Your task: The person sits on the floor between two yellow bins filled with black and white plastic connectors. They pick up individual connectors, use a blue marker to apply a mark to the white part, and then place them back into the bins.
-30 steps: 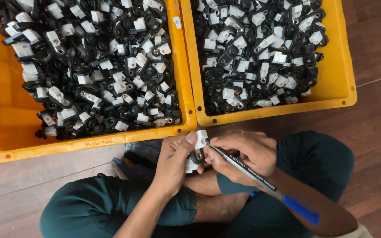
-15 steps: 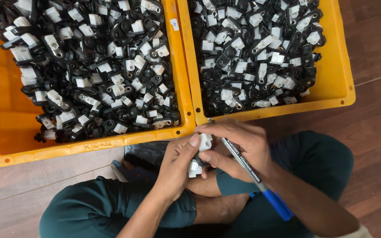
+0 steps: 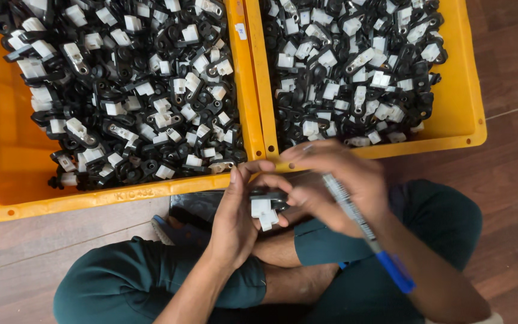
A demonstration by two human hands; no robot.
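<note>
Nearest to us, we sit cross-legged in dark green trousers (image 3: 151,282) on the brown wooden floor (image 3: 511,180). Just above our lap, our left hand (image 3: 235,219) is clamped on a small black plastic part with white connector blocks (image 3: 265,207), thumb and fingers pinching it from the left. Our right hand (image 3: 337,186) meets it from the right, fingers closed on the same part, while a slim pen with a blue cap (image 3: 367,231) lies tucked along that hand, its capped end pointing towards us. The right hand is blurred, so we cannot tell its exact fingertip contact.

Beyond the hands stand two orange plastic crates side by side, touching. The left crate (image 3: 7,198) and the right crate (image 3: 469,120) both hold heaps of similar black-and-white parts (image 3: 151,102). We judge one piece is in hand and a great many remain; we cannot tell which crate holds finished ones.
</note>
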